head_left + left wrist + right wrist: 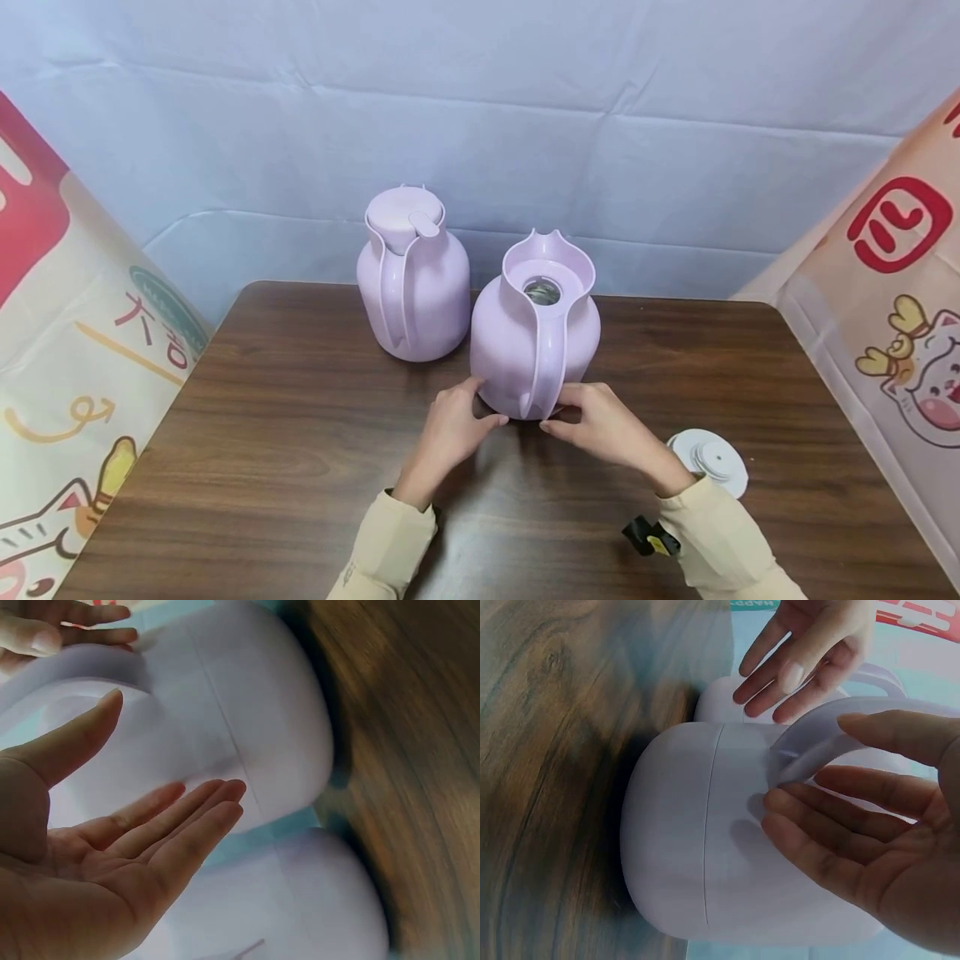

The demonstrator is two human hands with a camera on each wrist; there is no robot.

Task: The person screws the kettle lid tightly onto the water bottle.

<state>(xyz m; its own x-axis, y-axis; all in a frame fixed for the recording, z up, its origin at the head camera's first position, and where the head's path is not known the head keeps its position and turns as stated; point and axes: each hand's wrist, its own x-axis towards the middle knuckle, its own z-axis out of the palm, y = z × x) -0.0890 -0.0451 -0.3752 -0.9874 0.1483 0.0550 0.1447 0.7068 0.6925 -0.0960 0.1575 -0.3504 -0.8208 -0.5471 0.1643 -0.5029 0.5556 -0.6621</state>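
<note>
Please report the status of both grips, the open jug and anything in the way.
Left grip and right grip open, either side of the handle. Open jug upright on table. Nothing seen blocking; lidded jug close on left.

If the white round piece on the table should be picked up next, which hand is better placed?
Probably the right hand: the white round piece lies beside the right sleeve, while the left hand is farther away, left of the jug handle.
</note>
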